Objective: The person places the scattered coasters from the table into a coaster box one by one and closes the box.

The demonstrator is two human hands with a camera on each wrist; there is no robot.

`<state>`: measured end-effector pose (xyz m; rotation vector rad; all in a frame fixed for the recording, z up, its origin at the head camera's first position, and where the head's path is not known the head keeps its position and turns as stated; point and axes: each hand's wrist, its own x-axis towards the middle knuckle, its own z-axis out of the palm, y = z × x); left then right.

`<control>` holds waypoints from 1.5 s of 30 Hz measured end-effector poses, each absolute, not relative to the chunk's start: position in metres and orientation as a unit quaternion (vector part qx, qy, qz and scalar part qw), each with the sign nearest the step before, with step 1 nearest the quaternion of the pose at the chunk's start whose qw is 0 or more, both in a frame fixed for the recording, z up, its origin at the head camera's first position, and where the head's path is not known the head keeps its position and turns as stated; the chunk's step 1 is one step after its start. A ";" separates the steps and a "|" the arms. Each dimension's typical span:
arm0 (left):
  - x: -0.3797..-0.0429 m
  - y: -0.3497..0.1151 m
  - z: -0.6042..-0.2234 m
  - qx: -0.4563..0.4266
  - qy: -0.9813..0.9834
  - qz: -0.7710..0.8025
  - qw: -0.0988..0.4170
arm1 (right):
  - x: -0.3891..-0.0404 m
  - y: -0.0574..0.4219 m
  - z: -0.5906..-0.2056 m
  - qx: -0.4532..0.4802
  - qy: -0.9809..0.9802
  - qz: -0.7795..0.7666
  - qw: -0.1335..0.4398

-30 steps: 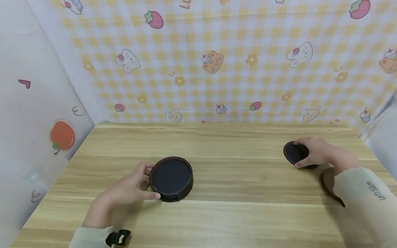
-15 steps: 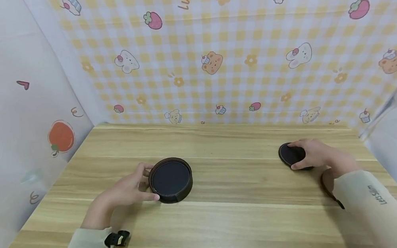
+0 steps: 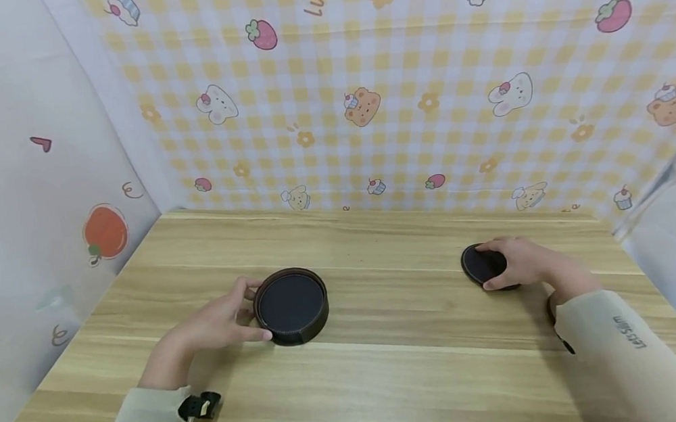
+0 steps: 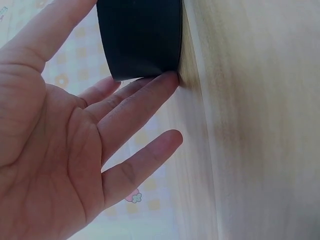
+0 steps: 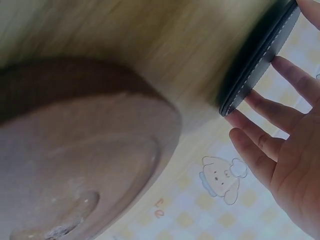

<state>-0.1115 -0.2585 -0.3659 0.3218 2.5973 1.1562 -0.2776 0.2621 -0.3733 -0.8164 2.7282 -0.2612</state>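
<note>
In the head view, a round dark coaster holder (image 3: 320,319) with a raised rim stands on the table, left of centre. A black disc, perhaps a coaster (image 3: 292,302), lies inside it. My left hand (image 3: 217,321) touches the holder's left side, thumb at the front and fingers behind. Those fingers (image 4: 135,107) look mostly straight in the left wrist view. To the right, my right hand (image 3: 520,263) grips a round black coaster (image 3: 479,264) with pale edge stitching, thumb at the near edge. The right wrist view shows its fingertips along the coaster's edge (image 5: 260,62), slightly tilted; part of the coaster is covered.
A brown, rounded, wood-like thing (image 5: 100,145) fills the left of the right wrist view; its kind is unclear. In the head view a sleeve (image 3: 613,334) mostly covers it. A printed cloth (image 3: 393,144) hangs behind the wooden table (image 3: 391,382).
My right hand has moved left with the coaster, a little further in each frame. The sleeve now covers more of the brown thing. My left hand and the coaster holder stay in place.
</note>
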 end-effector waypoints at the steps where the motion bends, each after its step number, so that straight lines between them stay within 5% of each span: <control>1: -0.111 -0.258 -0.366 0.111 0.899 0.401 0.140 | -0.278 0.261 -0.374 -0.285 0.944 -0.090 0.141; 45: -0.110 -0.257 -0.364 0.108 0.902 0.392 0.142 | -0.267 0.138 -0.365 -0.368 0.914 -0.077 0.152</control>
